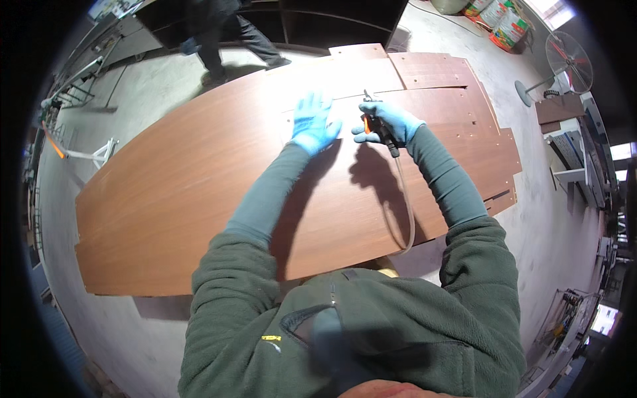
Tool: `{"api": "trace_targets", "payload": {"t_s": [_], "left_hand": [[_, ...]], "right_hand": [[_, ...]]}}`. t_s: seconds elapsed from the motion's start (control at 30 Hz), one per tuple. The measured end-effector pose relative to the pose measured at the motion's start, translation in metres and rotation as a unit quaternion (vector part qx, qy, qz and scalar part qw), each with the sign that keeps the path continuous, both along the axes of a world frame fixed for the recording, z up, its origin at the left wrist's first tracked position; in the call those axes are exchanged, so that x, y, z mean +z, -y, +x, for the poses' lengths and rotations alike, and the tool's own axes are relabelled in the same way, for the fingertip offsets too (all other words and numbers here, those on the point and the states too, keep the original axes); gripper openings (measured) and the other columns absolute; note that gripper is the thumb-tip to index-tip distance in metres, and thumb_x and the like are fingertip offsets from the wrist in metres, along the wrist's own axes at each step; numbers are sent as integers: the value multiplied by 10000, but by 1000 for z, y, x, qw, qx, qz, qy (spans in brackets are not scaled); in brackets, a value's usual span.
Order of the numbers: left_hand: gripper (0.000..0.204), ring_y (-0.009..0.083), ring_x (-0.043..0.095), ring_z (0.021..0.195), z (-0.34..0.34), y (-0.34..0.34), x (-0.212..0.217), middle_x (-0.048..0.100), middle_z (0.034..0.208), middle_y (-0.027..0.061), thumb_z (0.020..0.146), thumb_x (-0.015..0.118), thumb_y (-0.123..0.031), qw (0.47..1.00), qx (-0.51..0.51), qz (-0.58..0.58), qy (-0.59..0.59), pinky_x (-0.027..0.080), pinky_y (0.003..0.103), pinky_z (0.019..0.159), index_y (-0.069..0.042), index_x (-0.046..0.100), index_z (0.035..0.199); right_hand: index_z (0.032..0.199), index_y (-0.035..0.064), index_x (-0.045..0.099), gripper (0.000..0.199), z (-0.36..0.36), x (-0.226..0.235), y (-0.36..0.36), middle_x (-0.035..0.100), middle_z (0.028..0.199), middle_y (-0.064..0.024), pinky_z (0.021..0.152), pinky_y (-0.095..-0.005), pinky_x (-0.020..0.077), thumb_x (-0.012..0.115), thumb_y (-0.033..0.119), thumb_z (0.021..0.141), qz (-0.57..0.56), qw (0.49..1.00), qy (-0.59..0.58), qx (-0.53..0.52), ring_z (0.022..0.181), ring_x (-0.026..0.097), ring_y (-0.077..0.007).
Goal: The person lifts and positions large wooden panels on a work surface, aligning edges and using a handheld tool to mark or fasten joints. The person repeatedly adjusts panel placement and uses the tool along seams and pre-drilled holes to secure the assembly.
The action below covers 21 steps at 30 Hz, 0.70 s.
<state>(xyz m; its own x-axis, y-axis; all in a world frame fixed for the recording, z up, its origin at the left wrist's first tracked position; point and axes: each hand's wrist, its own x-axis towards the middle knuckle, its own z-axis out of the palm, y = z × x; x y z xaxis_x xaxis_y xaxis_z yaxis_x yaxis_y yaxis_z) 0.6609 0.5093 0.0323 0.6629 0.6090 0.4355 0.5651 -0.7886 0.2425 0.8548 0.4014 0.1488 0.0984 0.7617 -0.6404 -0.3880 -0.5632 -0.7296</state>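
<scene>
Left hand (313,124): fingers spread flat on one large wood panel (199,192).
Right hand (390,124): fingers closed around one air blow gun (378,126), hose (406,212) trailing.
Smaller panels (431,69): several beyond the fingers.

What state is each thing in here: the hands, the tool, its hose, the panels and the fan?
Left hand: blue-gloved, open, flat on the large panel.
Right hand: blue-gloved, closed around the air tool.
Air tool: held, nozzle pointing away over the panel.
Hose: attached, slack, looping toward the person.
Large wood panel: lying flat.
Smaller panels: flat, overlapping.
Standing fan: upright; running or not, cannot tell.
</scene>
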Motion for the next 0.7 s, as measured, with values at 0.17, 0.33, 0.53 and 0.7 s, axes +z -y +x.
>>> {"api": "trace_targets", "payload": {"t_s": [0.17,0.33,0.53,0.7], "left_hand": [[719,407,368,1551,144,-33,10,421,1678,182,953,626,-496,993,-54,-85,-59,253,571,1273,-141,539,1572],[664,379,344,1576,252,-86,-6,390,1706,154,996,563,-463,991,-48,-86,-94,238,553,1292,-182,517,1596],[631,386,288,1606,330,-102,-45,348,1733,133,1037,482,-457,990,-69,-48,-115,164,608,1304,-228,475,1625],[614,421,305,1581,335,-105,-60,391,1701,151,1057,444,-436,988,-94,-4,-121,189,622,1274,-175,476,1612]], "right_hand": [[1226,32,523,304,106,-4,0,660,1089,-175,713,-430,734,615,296,1106,-51,999,-3,11,897,795,-344],[1302,4,520,331,205,-19,-4,654,1180,-249,760,-455,735,615,244,1095,-97,994,52,-8,982,773,-375],[1360,-9,519,373,259,-79,-23,634,1203,-236,662,-359,723,621,222,1085,-125,991,30,37,932,763,-326],[1052,80,503,93,349,-108,-31,594,831,-81,387,-246,296,536,160,1087,-122,990,19,69,480,480,-117]]}}
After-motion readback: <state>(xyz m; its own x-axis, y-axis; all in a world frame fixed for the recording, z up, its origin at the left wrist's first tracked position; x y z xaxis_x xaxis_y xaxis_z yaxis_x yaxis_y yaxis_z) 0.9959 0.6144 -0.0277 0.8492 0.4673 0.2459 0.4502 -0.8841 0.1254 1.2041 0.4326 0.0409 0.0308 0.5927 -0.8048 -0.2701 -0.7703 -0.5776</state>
